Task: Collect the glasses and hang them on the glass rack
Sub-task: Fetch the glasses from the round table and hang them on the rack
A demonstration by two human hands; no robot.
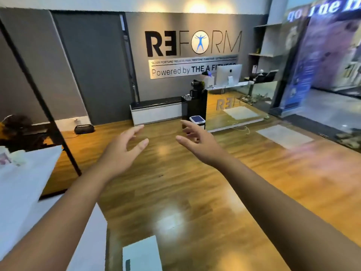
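Left edge, lower half: a white table (21, 184), its top bearing small blurred items at the far left that cannot be identified; no glass can be made out among them. Upper left to centre left: a black pole (39, 94) running diagonally down to the floor. Left of centre, against the grey wall: a black speaker (84, 129) on the wood floor (175, 182). Centre of frame: left hand (121, 151), raised in the air, fingers spread wide and loosely bent, holding nothing. Just right of it, apart: right hand (197, 141), likewise raised, fingers spread and relaxed, holding nothing; the palms face one another with a gap between. Behind the hands, centre: a low white bench (156, 112), a black stand (195, 106), and the wall sign (193, 44). Upper right of centre: a monitor (228, 74) on a glass counter (240, 106). Right edge: a blurred poster (322, 55). Task items: no glasses and no glass rack are visible anywhere in the frame; their place cannot be told. Handling, as judgement only: drinking glasses are likely light, rigid, smooth and slippery under bare fingers, and fragile against knocks or a drop on this hard floor. Stemmed ones are best pinched at the stem, close under the bowl, then turned bowl down so the foot slides into a rack slot; rims should be kept from touching each other.
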